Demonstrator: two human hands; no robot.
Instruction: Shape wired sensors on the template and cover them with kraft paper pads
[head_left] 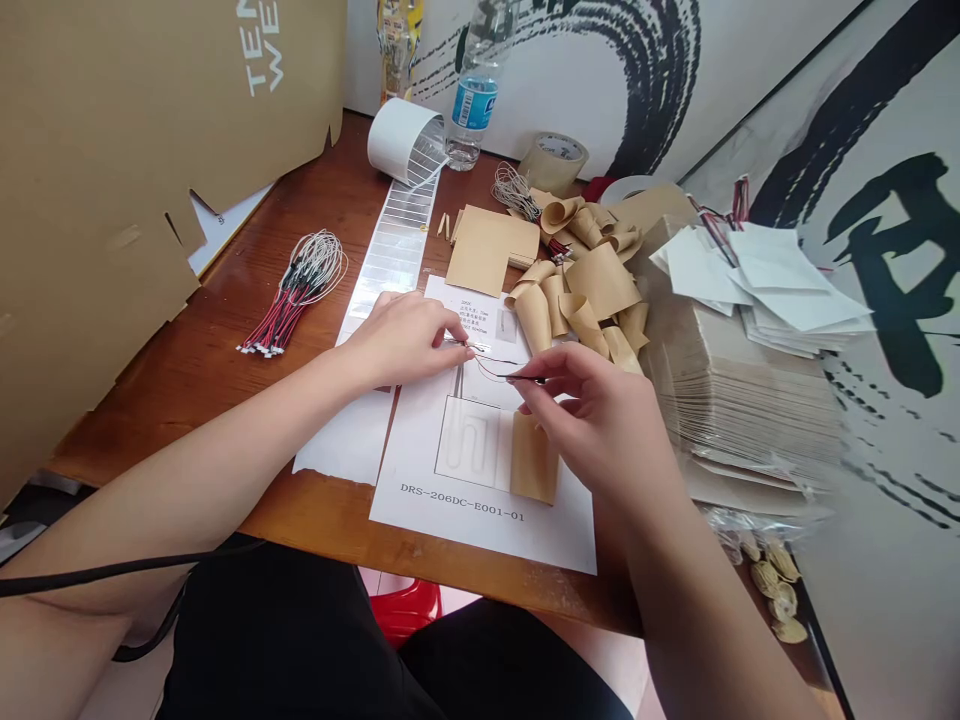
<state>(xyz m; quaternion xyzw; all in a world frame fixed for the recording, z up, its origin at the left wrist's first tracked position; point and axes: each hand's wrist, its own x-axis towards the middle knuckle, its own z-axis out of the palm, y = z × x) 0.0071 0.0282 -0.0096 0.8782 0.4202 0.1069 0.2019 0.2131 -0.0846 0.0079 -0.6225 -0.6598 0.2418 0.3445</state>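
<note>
My left hand [405,338] is over the upper part of a printed sheet [420,500], thumb and forefinger pinched on the end of a thin wire. To its right, my right hand [581,395] pinches a slim dark stretch of what looks like the same thin wire [491,374], which sags between the hands. Below them on the sheet lies a pale, flat rectangle with a looped trace [471,445]. A piece of brown paper [534,470] sits at its right side, close under my right hand.
Left of the sheet lies a bundle of red, black and white wires [296,295]. A label strip [401,230] runs back to its roll. Brown paper squares [484,250] and curled pieces [592,300] lie behind; a tall bagged stack [750,400] stands right, a cardboard box [150,150] left.
</note>
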